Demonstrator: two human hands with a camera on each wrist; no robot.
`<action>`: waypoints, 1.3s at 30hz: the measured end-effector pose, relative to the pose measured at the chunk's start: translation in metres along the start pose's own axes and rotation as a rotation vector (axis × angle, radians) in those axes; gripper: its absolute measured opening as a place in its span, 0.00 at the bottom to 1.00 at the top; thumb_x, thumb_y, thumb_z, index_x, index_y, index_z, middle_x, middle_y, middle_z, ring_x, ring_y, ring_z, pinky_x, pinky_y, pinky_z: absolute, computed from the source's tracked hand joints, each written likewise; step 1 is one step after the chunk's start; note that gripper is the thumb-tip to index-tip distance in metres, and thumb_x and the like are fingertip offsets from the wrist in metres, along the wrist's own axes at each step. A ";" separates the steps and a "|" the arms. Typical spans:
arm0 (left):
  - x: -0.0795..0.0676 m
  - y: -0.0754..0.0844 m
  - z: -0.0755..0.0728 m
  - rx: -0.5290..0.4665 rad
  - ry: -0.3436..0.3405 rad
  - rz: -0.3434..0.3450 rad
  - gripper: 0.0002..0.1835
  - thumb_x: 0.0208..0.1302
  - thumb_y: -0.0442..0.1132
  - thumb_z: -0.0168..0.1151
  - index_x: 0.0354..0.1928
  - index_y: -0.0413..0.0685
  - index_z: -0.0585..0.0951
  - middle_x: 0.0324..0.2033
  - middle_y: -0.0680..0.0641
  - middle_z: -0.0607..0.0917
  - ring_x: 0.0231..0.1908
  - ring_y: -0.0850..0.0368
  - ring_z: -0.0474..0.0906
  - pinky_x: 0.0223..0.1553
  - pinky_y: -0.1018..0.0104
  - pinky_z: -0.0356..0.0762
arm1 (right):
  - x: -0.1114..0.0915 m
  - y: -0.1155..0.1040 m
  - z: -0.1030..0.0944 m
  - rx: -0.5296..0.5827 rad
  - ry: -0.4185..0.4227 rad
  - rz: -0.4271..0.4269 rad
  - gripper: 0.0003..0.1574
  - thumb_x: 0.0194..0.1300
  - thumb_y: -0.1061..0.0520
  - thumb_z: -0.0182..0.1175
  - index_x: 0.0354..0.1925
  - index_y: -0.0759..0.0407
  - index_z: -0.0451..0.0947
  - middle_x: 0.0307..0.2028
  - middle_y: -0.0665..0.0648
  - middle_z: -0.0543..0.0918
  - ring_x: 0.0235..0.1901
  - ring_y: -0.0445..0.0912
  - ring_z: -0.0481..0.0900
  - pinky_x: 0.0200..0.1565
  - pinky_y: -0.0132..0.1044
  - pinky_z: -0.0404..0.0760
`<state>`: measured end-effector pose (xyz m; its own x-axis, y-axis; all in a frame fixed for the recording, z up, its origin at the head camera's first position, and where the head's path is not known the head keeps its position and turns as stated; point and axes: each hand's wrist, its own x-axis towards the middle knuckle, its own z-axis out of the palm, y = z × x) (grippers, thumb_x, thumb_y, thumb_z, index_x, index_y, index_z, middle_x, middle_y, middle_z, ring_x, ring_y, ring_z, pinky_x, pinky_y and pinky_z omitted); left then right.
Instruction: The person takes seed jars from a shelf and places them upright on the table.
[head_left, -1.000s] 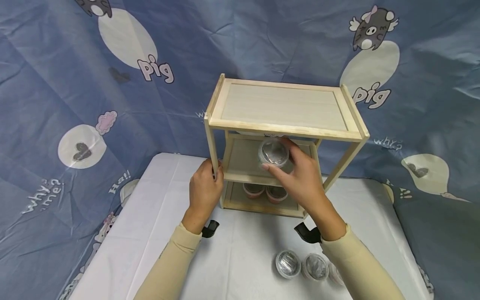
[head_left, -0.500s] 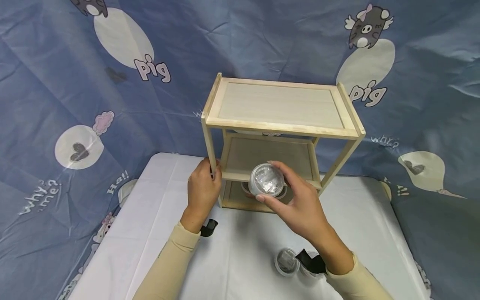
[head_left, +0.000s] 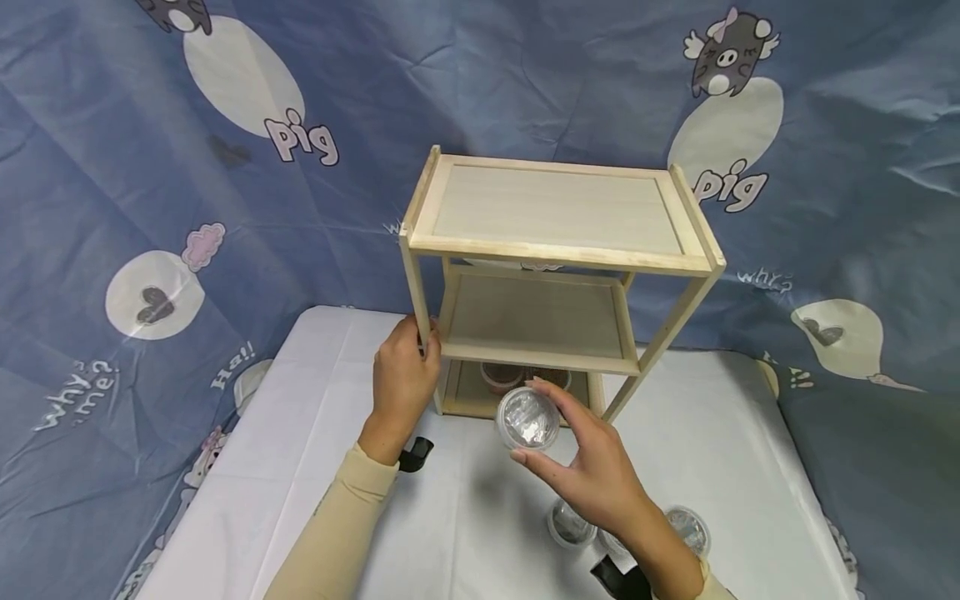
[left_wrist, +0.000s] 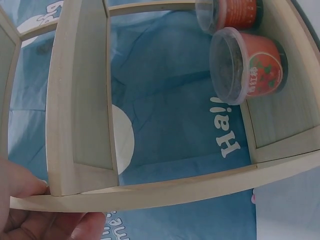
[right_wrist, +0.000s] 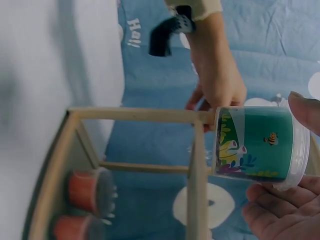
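Observation:
My left hand (head_left: 405, 371) grips the front left post of a small wooden shelf rack (head_left: 558, 208), its thumb and fingers round the post in the left wrist view. My right hand (head_left: 592, 467) holds a clear-lidded plastic cup (head_left: 528, 418) between thumb and fingers, in front of the rack's bottom shelf. In the right wrist view this cup has a green label with a bee and plants. On the bottom shelf stand two red-labelled cups, one plain in the left wrist view as a red cup (left_wrist: 250, 65). The middle shelf (head_left: 536, 317) and top shelf bear nothing.
On the white-covered table (head_left: 337, 433), several more lidded cups stand near the front right, among them a left cup (head_left: 572, 523) and a right cup (head_left: 687, 530). My right forearm partly hides this group. A blue patterned cloth (head_left: 337, 233) hangs behind the rack.
My right hand has drawn the cup from the middle shelf out toward me and downward. My left hand keeps its grip on the post. The head view has shifted slightly.

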<state>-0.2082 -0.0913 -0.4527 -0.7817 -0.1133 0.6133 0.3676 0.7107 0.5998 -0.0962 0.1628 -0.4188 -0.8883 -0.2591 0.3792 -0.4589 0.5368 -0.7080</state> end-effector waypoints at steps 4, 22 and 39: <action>0.000 0.000 0.001 0.003 -0.004 0.003 0.05 0.73 0.32 0.62 0.45 0.37 0.83 0.33 0.41 0.85 0.30 0.45 0.85 0.28 0.49 0.83 | -0.011 0.006 0.006 -0.002 0.003 -0.007 0.53 0.53 0.51 0.83 0.73 0.46 0.71 0.68 0.46 0.78 0.63 0.46 0.79 0.59 0.53 0.79; 0.002 0.001 -0.001 0.009 -0.029 -0.017 0.06 0.73 0.31 0.63 0.47 0.37 0.84 0.35 0.41 0.86 0.30 0.45 0.84 0.29 0.48 0.81 | -0.045 0.034 0.029 0.010 -0.064 0.047 0.51 0.52 0.53 0.84 0.71 0.51 0.72 0.66 0.47 0.79 0.65 0.47 0.78 0.61 0.50 0.79; 0.000 0.001 -0.002 0.014 -0.008 -0.016 0.06 0.72 0.32 0.65 0.46 0.37 0.84 0.34 0.41 0.86 0.29 0.44 0.85 0.27 0.47 0.82 | -0.072 0.067 0.060 -0.068 -0.193 0.213 0.50 0.57 0.43 0.80 0.72 0.53 0.72 0.67 0.56 0.79 0.66 0.59 0.76 0.63 0.57 0.75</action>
<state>-0.2067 -0.0920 -0.4503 -0.7916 -0.1192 0.5992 0.3477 0.7186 0.6023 -0.0643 0.1692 -0.5292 -0.9549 -0.2792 0.1008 -0.2646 0.6467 -0.7154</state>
